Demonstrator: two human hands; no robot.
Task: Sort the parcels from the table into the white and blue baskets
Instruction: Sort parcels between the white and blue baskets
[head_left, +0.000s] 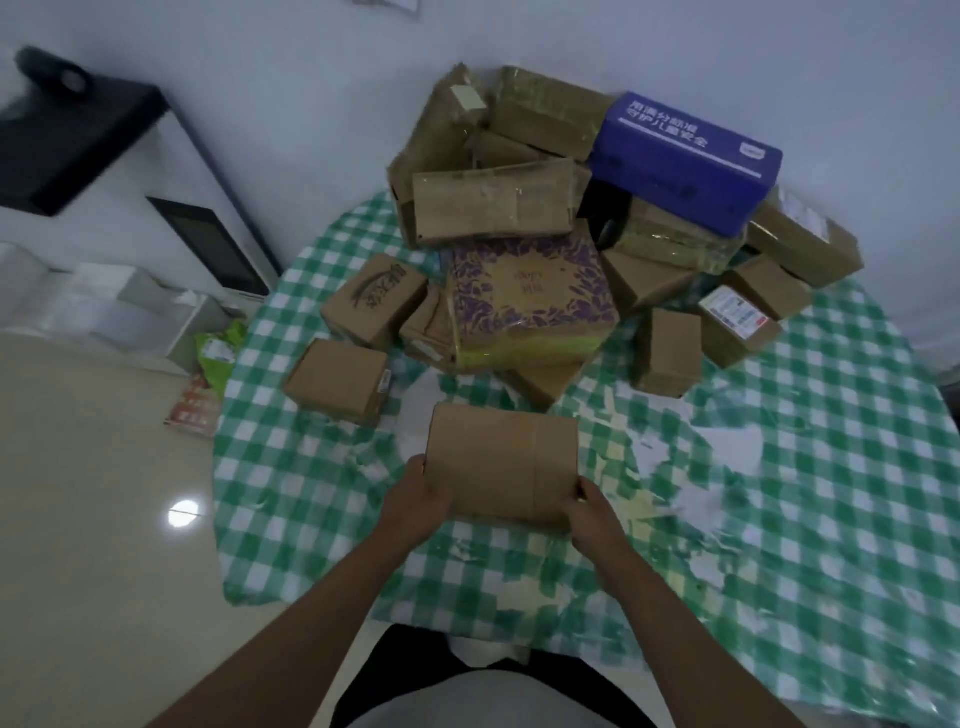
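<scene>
A small plain box (337, 380) sits at the left of the green-checked tabletop (779, 519), a purple-patterned box (530, 301) in the middle, a blue box (685, 161) atop the heap at the right. No baskets are in view; the printing on the boxes is blurred. The left hand (421, 493) and right hand (597, 514) clasp the near corners of a brown parcel (501, 462), arms stretched forward.

One head-worn wide-angle camera looks forward and steeply down from above the near edge of the round counter with a green-and-white checked cloth (779, 519). Both forearms enter from 6 o'clock. The heap of brown cardboard parcels (493, 208) lies toward 12 o'clock, the pale tiled floor (93, 519) at 9 o'clock.
</scene>
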